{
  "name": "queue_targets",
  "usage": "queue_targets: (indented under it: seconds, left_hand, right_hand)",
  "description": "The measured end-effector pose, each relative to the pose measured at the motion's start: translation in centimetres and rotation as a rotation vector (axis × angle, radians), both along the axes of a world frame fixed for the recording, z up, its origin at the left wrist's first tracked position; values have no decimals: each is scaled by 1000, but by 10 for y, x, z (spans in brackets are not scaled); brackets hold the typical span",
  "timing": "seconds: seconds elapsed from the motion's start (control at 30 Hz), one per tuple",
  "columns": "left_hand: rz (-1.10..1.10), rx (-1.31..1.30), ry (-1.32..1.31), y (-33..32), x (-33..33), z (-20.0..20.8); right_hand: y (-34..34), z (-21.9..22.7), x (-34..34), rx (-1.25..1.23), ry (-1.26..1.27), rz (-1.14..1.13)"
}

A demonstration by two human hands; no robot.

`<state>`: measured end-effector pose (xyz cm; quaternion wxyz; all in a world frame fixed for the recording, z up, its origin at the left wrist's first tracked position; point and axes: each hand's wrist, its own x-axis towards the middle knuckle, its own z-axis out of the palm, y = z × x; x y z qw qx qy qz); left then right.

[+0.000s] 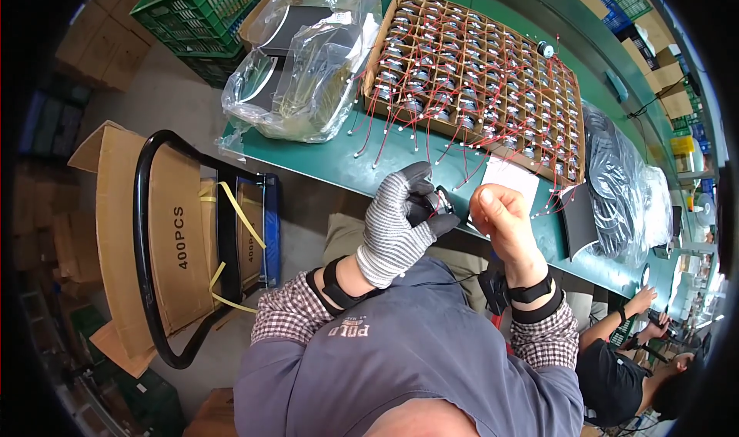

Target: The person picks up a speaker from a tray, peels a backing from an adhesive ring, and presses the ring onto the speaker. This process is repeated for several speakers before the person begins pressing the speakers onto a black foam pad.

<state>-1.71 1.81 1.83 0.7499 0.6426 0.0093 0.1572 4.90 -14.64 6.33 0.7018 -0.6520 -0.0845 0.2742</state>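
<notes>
My left hand (396,225), in a grey striped glove with dark fingertips, grips a small round speaker (442,200) with a black and silvery body. Its fingers partly cover the piece. Close on the right, my bare right hand (502,218) is curled, thumb against the fingers; whatever it may pinch is too small to make out. Beyond both hands lies a partitioned cardboard box (431,123), its cells filled with small speakers trailing red wires and white plugs over the near edge. One loose speaker (546,49) rests at the box's far right side.
Clear plastic bags with black panels (308,75) occupy the table's left end. Bagged black parts (616,183) lie right of the box, near a white paper sheet (512,181). A black-framed chair (146,229) with cardboard stands left. Another person (623,375) works at far right.
</notes>
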Motion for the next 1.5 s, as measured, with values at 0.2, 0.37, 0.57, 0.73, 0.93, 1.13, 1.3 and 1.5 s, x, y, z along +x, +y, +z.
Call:
queue_targets:
  seconds: [0.2,0.37,0.57,0.73,0.93,1.13,1.3,1.5]
  left_hand:
    - [111,386,-42,-1,-4,3]
    - [108,437,-64,2,-5,3]
    - [41,59,38,-5,-7,8]
    - [16,-16,22,-6,-8,1]
    - [-56,-351,158,-1,-2,1]
    - [-212,-698,332,-3,7,14]
    - [-233,-886,256,-29,18,3]
    - [-226,-545,180,-43,24,11]
  right_hand:
    - [8,15,0,-218,45,95]
    - [12,16,-4,-249,32,108]
    - [7,12,-6,-189,25,106]
    - [6,4,-6,-269,-26,133]
    - [3,-2,0,-317,-36,178]
    - [13,-5,-8,82,-251,-42]
    - [33,-17,-18,49,-617,-57]
    - [22,-11,-12,270,-383,-200]
